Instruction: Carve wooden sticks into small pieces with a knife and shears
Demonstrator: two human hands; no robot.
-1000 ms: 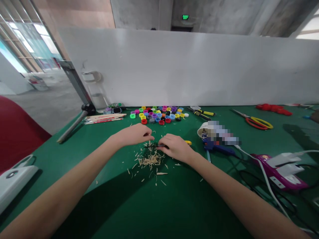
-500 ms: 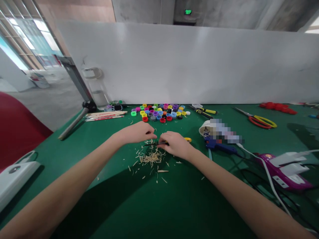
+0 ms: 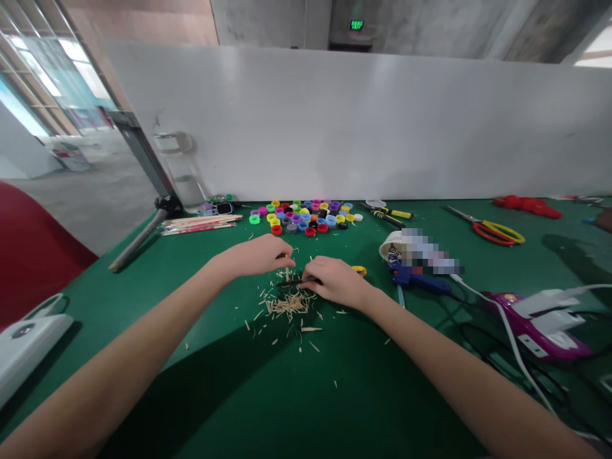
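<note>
My left hand (image 3: 258,255) is pinched on a short wooden stick (image 3: 287,274) standing upright on the green table (image 3: 287,395). My right hand (image 3: 332,280) is closed round a small dark cutting tool (image 3: 292,281) with a yellow handle end (image 3: 359,270), its tip against the stick's base. A heap of pale wood shavings (image 3: 287,306) lies just below both hands, with stray slivers scattered toward me.
Coloured plastic rings (image 3: 306,217) and long wooden sticks (image 3: 201,224) lie by the white partition. To the right are a blue glue gun (image 3: 415,277), a paper cup (image 3: 394,245), pliers (image 3: 387,215), scissors (image 3: 492,229), a purple device (image 3: 535,322) and cables. A white device (image 3: 23,344) sits far left.
Both hands stay at the stick over the shavings. The left fingers shifted slightly and the dark tool moved a little along the stick. The camera tilted a touch.
</note>
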